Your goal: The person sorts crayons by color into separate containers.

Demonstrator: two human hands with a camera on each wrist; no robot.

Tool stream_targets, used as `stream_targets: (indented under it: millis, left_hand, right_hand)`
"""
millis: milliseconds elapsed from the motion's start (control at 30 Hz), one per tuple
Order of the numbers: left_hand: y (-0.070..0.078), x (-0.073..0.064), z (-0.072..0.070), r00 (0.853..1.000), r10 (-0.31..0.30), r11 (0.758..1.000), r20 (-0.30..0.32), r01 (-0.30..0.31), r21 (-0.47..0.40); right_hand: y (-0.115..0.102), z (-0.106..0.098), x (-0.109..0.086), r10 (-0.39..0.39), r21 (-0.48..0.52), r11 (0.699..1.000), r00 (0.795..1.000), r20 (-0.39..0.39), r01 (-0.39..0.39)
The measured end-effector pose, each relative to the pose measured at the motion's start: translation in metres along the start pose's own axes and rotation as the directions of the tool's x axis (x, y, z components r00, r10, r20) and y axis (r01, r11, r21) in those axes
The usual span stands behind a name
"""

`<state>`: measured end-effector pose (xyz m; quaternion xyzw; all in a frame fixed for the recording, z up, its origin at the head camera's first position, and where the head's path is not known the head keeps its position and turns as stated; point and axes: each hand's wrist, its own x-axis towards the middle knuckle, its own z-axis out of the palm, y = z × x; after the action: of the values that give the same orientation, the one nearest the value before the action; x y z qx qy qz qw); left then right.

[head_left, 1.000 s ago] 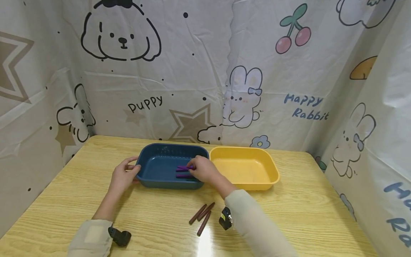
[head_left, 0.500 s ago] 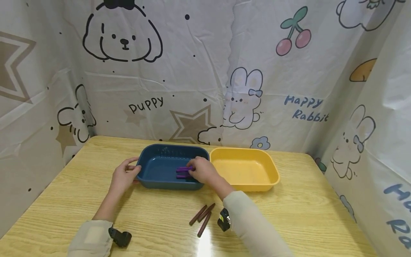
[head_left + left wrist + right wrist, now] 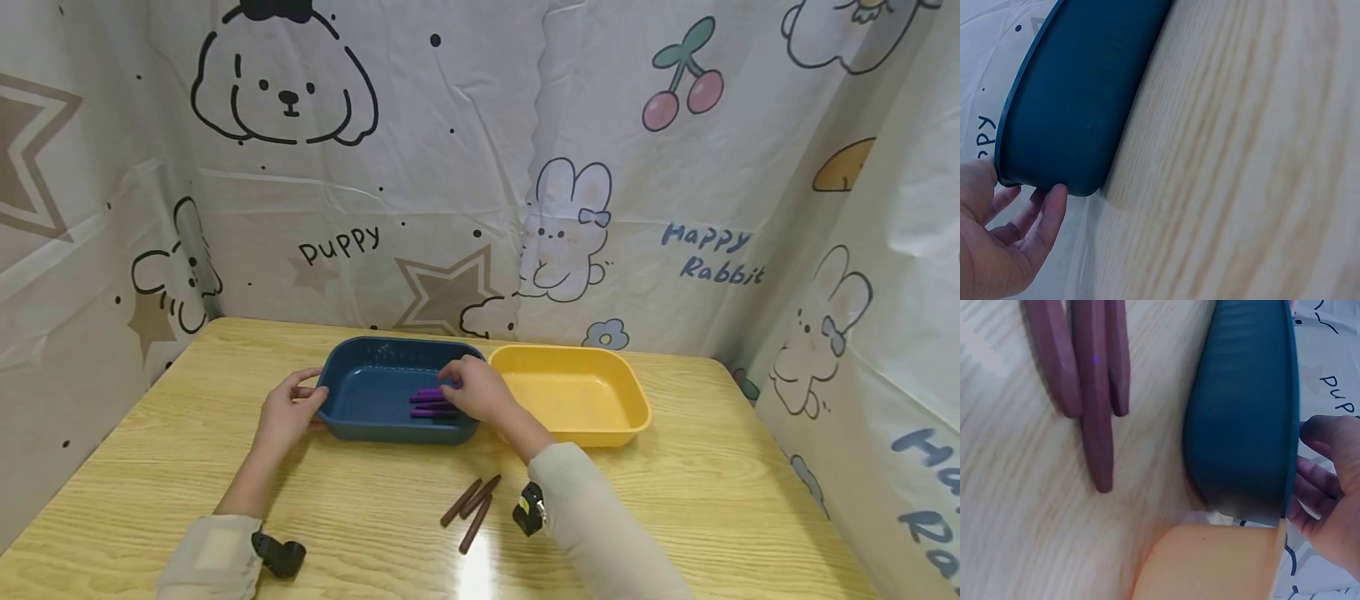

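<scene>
In the head view a dark blue plastic tray [image 3: 382,432] stands on the table. My left hand [image 3: 291,404] holds its left end, thumb over the rim and fingers against the outer wall; the left wrist view shows those fingertips at the wall. Several purple crayons [image 3: 431,406] lie side by side on the tray's floor at the right. Just over their right ends is my right hand [image 3: 478,392], thumb and forefinger parted, with nothing pinched between them. Its fingers [image 3: 1315,481] are partly hidden behind the tray's rim in the right wrist view.
A yellow tray [image 3: 573,436] stands close against the blue one's right end. Three brown crayons [image 3: 474,525] lie loosely together on the wooden table [image 3: 360,517], in front of the trays. A printed cloth [image 3: 450,192] hangs behind and at both sides.
My right thumb and forefinger have parted and risen slightly off the purple crayons, which now lie in the blue tray. My left hand stays at the tray's left end.
</scene>
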<state>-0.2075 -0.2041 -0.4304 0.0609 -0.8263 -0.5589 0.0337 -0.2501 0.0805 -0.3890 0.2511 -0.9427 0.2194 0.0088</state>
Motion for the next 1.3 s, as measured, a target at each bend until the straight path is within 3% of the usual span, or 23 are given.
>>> stream_targets:
  millis: [700,900,1300]
  left_hand:
    - [-0.003,0.001,-0.001,1.0,-0.015,1.0,0.002,0.015,0.008]
    - [-0.002,0.0,0.0,1.0,-0.017,1.0,0.013,0.017,0.021]
    - [0.003,-0.001,0.0,1.0,-0.013,0.999,0.01,0.012,0.048]
  right_hand:
    - [0.014,-0.032,-0.017,0.168,0.161,0.975,0.982,-0.088,-0.152]
    - [0.027,-0.041,-0.025,0.224,0.217,0.957,0.967,-0.123,-0.194]
    - [0.055,-0.063,-0.05,0.287,0.231,0.941,0.945,-0.157,-0.248]
